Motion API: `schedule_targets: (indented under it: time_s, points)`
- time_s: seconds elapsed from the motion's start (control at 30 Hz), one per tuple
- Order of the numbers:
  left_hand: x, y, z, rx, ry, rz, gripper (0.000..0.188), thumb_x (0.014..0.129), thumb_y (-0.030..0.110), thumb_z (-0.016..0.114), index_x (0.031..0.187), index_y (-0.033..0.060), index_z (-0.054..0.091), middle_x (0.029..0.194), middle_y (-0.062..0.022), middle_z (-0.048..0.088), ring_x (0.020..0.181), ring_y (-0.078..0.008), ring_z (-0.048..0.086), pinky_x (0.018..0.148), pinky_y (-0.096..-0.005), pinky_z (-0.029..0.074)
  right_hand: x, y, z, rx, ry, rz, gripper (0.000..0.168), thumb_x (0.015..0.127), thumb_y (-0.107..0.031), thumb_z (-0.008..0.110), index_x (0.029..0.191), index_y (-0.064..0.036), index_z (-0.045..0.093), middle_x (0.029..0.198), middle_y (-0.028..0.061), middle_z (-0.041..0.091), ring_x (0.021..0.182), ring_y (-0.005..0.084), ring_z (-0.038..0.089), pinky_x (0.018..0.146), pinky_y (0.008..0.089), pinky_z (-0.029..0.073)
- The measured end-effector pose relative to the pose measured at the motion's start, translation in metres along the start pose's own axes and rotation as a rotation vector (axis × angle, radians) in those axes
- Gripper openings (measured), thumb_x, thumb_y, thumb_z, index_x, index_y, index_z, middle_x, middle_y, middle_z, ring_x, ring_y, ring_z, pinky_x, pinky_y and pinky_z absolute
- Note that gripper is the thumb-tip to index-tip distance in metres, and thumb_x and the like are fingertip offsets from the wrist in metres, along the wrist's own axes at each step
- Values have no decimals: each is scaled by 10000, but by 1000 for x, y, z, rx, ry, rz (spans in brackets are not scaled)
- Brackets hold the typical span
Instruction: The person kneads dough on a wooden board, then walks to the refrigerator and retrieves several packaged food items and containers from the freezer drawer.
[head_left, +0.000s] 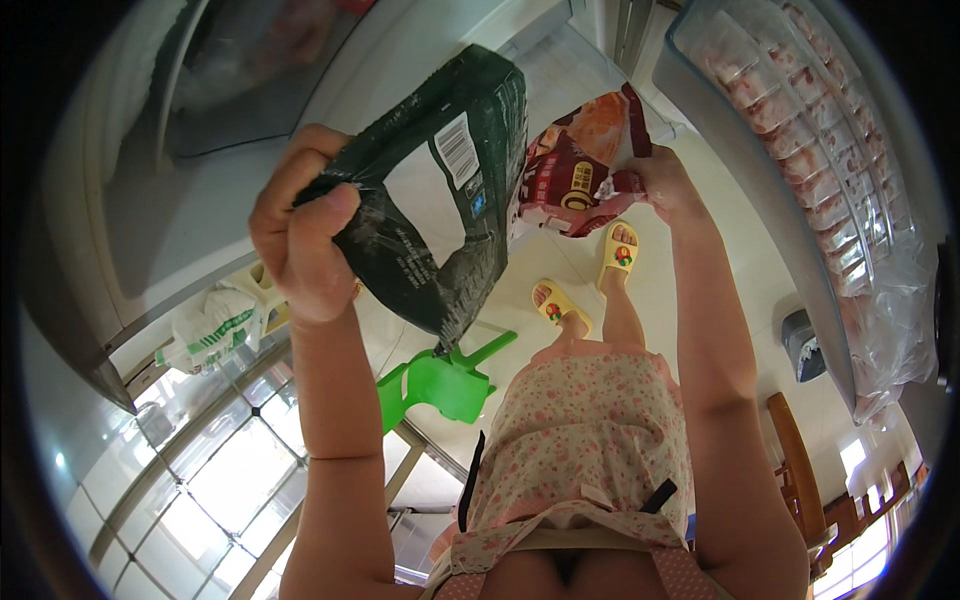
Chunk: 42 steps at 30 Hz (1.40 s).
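My left hand (311, 217) grips the edge of a dark green plastic food bag (360, 247), thumb on the printed face. A white label panel and a barcode show on that face, and frost-like specks mark the bag. My right hand (667, 187) pinches the side of a red food bag (581, 176) with a food picture and yellow print. Both bags are held up in front of me; the green one partly overlaps the red one's left side. What they contain is hidden.
A pull-out freezer drawer (547, 60) lies behind the bags. On the right, a door shelf (750, 150) holds clear trays of reddish food (810, 142). Below left are a green plastic stool (450, 386) and a white plastic bag (214, 326); a wooden chair (799, 465) stands at lower right.
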<state>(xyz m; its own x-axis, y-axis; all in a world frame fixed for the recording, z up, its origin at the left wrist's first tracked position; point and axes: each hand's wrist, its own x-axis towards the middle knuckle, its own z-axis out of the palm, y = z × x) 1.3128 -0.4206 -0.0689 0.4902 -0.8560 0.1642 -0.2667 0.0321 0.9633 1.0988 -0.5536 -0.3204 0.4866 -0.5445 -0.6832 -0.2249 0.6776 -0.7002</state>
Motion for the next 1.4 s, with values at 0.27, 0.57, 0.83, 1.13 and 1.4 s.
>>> schedule_targets:
  time_s: [0.27, 0.57, 0.83, 1.13, 1.4]
  points:
    - [24, 4, -40, 203, -72, 120, 159, 715, 4, 501, 807, -123, 530, 923, -137, 534, 742, -116, 462, 673, -204, 370, -31, -13, -2, -101, 102, -74, 149, 715, -63, 590, 810, 52, 600, 709, 74, 609, 580, 143, 561, 549, 264, 448]
    - [24, -9, -50, 277, -171, 129, 142, 719, -11, 543, 840, -85, 553, 953, -123, 556, 792, -127, 493, 691, -225, 399, -109, -16, -56, 53, 35, -420, 330, 766, -178, 579, 1000, 55, 564, 962, 159, 567, 839, 228, 559, 765, 335, 439]
    - [47, -50, -10, 759, -700, 336, 70, 750, 7, 537, 795, -39, 508, 921, -93, 544, 742, -232, 540, 678, -289, 432, -172, 42, -141, 354, -30, 86, 391, 758, -163, 596, 1052, 84, 522, 967, 178, 597, 894, 247, 595, 807, 324, 463]
    - [-28, -133, 33, 748, -920, 124, 128, 771, 110, 544, 884, 62, 577, 968, -59, 570, 930, -262, 543, 807, -365, 451, -206, 41, -108, 442, 179, 76, 441, 650, -85, 589, 1060, 62, 517, 779, 84, 573, 680, 155, 553, 654, 278, 461]
    - [-123, -211, 19, 421, -455, -212, 190, 656, 152, 577, 820, 58, 598, 893, -141, 596, 823, -304, 560, 732, -407, 461, -68, -1, -66, -309, -344, -1136, 251, 752, -70, 619, 956, 75, 599, 967, 165, 591, 835, 254, 593, 753, 341, 476]
